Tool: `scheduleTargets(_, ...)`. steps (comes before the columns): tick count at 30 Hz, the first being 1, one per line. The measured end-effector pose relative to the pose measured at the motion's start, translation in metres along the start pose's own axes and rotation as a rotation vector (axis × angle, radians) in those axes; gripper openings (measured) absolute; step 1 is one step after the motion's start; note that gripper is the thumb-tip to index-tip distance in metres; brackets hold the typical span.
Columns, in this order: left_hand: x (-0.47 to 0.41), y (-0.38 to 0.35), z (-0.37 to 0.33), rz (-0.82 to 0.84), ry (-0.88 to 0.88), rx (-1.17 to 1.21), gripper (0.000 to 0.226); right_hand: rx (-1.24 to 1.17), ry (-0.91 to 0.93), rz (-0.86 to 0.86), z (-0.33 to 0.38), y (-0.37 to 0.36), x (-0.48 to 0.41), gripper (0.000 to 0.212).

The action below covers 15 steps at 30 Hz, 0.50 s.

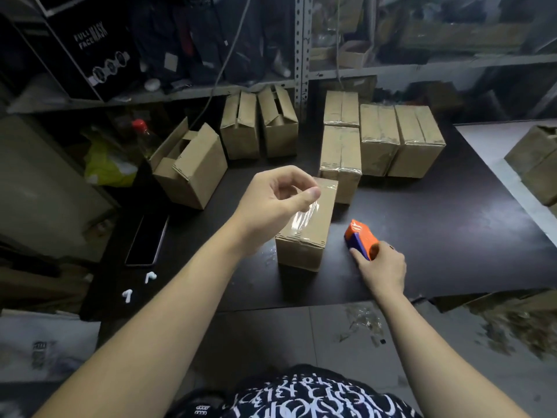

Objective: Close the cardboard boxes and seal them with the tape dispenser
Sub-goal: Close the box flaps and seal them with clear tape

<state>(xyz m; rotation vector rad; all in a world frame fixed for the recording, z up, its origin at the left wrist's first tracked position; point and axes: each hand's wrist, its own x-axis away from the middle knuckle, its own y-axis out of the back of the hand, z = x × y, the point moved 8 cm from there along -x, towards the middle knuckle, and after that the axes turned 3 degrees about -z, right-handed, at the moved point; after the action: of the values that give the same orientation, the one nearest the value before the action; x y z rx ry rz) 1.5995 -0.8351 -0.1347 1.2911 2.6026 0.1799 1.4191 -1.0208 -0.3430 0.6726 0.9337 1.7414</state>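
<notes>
A closed cardboard box (313,233) with clear tape along its top seam lies on the dark table (452,230) in front of me. My left hand (277,203) hovers over its near-left part with fingers loosely curled, holding nothing. My right hand (382,267) grips the orange and blue tape dispenser (361,236), which rests on the table right of the box. Several taped boxes (401,140) stand behind it. Three untaped boxes stand at the back left: one with flaps open (190,167), two with flaps loosely folded (259,125).
A black phone (147,236) and two white earbuds (138,286) lie at the table's left. Metal shelving (301,43) full of goods rises behind. Another box (536,164) sits at far right. Tape scraps litter the floor (364,324) below the table edge.
</notes>
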Motion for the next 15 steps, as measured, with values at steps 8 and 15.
scheduleTargets(8, 0.004, -0.004, 0.013, 0.130, 0.211, 0.169, 0.006, -0.933, 0.358, 0.660, 0.153, 0.026, 0.050, 0.073)
scheduleTargets(15, 0.006, -0.005, 0.019, 0.193, 0.298, 0.621, 0.008, -1.200, 0.144, 1.031, 0.174, 0.008, 0.079, 0.043)
